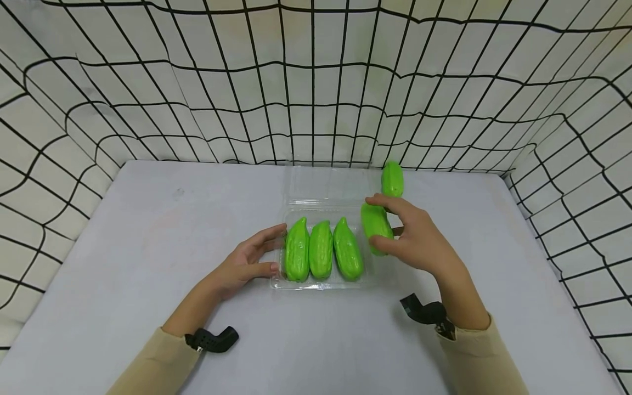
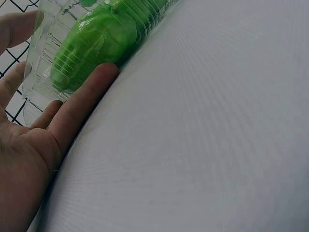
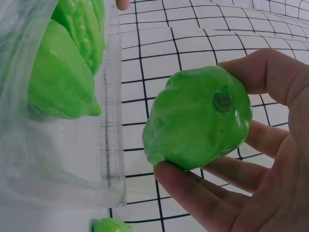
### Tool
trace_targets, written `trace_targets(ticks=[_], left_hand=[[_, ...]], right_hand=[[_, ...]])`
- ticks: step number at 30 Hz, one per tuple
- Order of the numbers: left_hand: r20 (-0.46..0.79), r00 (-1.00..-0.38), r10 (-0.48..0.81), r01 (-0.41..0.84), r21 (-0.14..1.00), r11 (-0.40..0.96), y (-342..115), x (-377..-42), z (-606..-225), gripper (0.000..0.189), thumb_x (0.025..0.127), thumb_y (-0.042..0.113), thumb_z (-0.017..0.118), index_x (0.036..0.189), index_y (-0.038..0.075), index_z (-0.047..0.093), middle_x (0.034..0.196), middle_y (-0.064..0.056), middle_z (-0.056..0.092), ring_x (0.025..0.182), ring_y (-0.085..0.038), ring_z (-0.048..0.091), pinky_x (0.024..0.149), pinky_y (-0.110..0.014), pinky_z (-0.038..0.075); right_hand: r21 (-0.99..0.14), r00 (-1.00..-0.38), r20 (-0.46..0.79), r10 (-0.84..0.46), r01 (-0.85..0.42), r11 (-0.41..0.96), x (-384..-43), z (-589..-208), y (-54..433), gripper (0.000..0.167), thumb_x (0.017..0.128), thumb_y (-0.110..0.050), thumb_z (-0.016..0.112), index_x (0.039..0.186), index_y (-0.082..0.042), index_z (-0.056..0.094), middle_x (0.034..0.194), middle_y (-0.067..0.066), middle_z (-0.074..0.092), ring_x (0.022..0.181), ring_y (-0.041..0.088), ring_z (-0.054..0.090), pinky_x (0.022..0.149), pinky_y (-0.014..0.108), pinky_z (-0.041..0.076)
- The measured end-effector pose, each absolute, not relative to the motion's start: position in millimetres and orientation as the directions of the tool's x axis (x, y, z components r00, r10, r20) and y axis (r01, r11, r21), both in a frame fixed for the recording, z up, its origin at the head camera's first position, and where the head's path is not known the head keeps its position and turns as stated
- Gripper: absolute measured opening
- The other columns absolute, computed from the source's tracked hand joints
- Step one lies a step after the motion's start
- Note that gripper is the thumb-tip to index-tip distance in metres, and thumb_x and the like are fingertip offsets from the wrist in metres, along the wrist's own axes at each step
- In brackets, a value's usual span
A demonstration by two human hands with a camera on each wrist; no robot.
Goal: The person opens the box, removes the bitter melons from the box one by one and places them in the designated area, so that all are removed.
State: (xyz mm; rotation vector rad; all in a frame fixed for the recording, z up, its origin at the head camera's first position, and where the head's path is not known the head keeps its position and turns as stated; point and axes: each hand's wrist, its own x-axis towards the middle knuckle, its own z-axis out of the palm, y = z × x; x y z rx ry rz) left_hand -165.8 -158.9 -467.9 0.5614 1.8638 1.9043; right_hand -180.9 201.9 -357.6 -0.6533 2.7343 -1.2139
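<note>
My right hand (image 1: 419, 233) grips a bumpy green bitter melon (image 3: 198, 118) between thumb and fingers, at the right side of a clear plastic clamshell box (image 1: 321, 284). Inside the box, three similar bitter melons lie side by side: a left one (image 1: 297, 251), a middle one (image 1: 321, 251) and a right one (image 1: 348, 249). At the box's left wall, my left hand (image 1: 247, 262) rests with fairly straight fingers and thumb against the plastic. In the left wrist view, its thumb (image 2: 84, 104) lies along the box side.
One more bitter melon (image 1: 393, 179) lies behind my right hand, near the table's back edge. The box's transparent lid (image 1: 331, 184) is folded back. A black wire grid (image 1: 311, 82) stands behind and on both sides of the white table (image 1: 173, 219).
</note>
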Motion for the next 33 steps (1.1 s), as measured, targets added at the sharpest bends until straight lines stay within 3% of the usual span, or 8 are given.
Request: trace_targets(ticks=[33], left_hand=[[-0.015, -0.832, 0.554, -0.031, 0.999, -0.020, -159.8, -165.5, -467.8, 0.080, 0.090, 0.005, 0.069, 0.158, 0.010, 0.026, 0.162, -0.009, 0.028, 0.146, -0.034, 0.030, 0.099, -0.028, 0.049]], right_hand=[[-0.724, -0.950, 0.159, -0.269, -0.297, 0.623, -192.8, -361.5, 220.3, 0.048, 0.088, -0.020, 0.075, 0.133, -0.009, 0.063, 0.154, 0.010, 0.043, 0.132, 0.031, 0.051, 0.086, 0.046, 0.057]])
